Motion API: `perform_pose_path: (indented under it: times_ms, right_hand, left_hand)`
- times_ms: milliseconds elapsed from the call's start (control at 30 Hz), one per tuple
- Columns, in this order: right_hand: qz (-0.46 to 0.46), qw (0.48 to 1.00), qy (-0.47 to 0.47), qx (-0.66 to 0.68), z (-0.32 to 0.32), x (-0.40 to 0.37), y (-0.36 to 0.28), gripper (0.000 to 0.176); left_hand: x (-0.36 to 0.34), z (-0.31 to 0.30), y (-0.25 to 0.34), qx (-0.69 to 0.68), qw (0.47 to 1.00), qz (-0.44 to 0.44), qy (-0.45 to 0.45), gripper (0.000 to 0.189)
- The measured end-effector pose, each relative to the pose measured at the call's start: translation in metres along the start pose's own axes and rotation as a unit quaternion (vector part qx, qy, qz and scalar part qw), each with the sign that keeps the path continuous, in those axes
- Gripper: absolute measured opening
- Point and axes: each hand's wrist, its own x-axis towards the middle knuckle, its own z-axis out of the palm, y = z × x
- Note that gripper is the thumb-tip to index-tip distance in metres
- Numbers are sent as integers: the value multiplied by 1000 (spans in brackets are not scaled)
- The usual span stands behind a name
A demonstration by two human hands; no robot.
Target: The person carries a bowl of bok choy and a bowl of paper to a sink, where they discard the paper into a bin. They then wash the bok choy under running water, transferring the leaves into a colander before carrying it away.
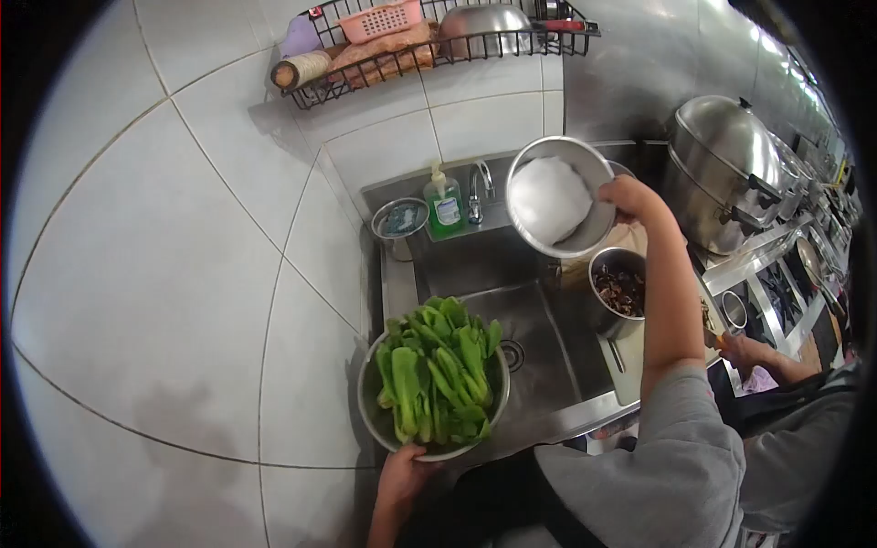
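My right hand (628,197) grips the rim of a metal bowl (598,173), lifted and tilted so its inside faces me. A bright white patch shows inside that bowl. Below left, a second metal bowl (367,395) is heaped with green leafy vegetables (438,365) and overlaps the left part of the sink (548,352). At this bowl's near rim, my left hand (402,475) has its fingers closed on the edge.
Soap bottle (445,203), faucet (477,187) and strainer (400,217) line the sink's back. A pot of dark pieces (619,285) stands right, beside a cutting board (624,374). A co-worker's hand (754,354) holds an orange-handled tool. Behind is a large steamer (717,178); above, a wire rack (438,59).
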Motion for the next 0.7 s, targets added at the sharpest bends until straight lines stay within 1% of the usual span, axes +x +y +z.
perform_pose_path:
  times_ms: [33, 67, 100, 167, 200, 233, 300, 333, 367, 400, 433, 467, 500, 533, 567, 600, 633, 667, 700]
  right_hand:
    - [33, 999, 21, 27, -11, 0, -3, 23]
    - [49, 996, 77, 9, -16, 6, -4, 20]
    - [44, 995, 85, 3, -23, 17, 3, 20]
    - [102, 993, 52, -41, -34, 43, 21, 26]
    - [142, 985, 92, -38, -34, 50, 25, 23]
    - [145, 984, 94, -44, -39, 56, 32, 23]
    - [184, 972, 109, -100, -49, 69, 52, 24]
    - [210, 971, 76, -88, -55, 83, 72, 24]
    - [234, 968, 41, -74, -63, 103, 98, 24]
    - [298, 953, -7, -49, -69, 127, 130, 24]
    - [335, 940, -46, -37, -68, 126, 138, 23]
    - [341, 940, -11, -9, -60, 122, 145, 23]
    - [336, 941, -40, -12, -66, 136, 172, 25]
    - [302, 952, 30, -32, -56, 131, 173, 32]
    - [271, 952, 139, -15, -48, 130, 177, 48]
    - [245, 958, 131, -75, -43, 111, 151, 63]
    - [276, 945, 116, -129, -43, 114, 142, 70]
    - [264, 946, 116, -148, -44, 119, 139, 70]
    - [253, 946, 119, -167, -47, 123, 138, 70]
  left_hand:
    - [6, 9, 13, 14, 1000, -2, -17, 44]
    - [14, 12, 18, 16, 999, 1, -30, 43]
    - [22, 15, 23, 18, 999, 5, -42, 43]
    - [43, 19, 18, -169, 983, -33, -57, 45]
    - [52, 24, 17, -260, 962, -58, -63, 46]
    - [59, 27, 18, -264, 960, -63, -67, 46]
    - [72, 28, 19, -258, 960, -105, -34, 46]
    - [92, 23, 4, -262, 958, -92, -66, 40]
    - [104, 22, 3, -263, 958, -95, -59, 40]
    - [114, 22, 1, -157, 984, -60, -66, 35]
    - [120, 21, -1, -49, 996, -30, -69, 31]
    - [134, 20, -5, -93, 991, -65, -77, 27]
    - [147, 22, -3, -138, 982, -97, -83, 23]
    - [152, 33, 9, -185, 973, -109, -88, 23]
    - [157, 46, 22, -232, 961, -118, -94, 23]
    - [163, 56, 35, -218, 964, -120, -89, 23]
    - [167, 61, 40, -204, 967, -124, -86, 24]
    - [180, 62, 33, -206, 967, -131, -77, 24]
    - [201, 61, 20, -198, 966, -144, -88, 25]
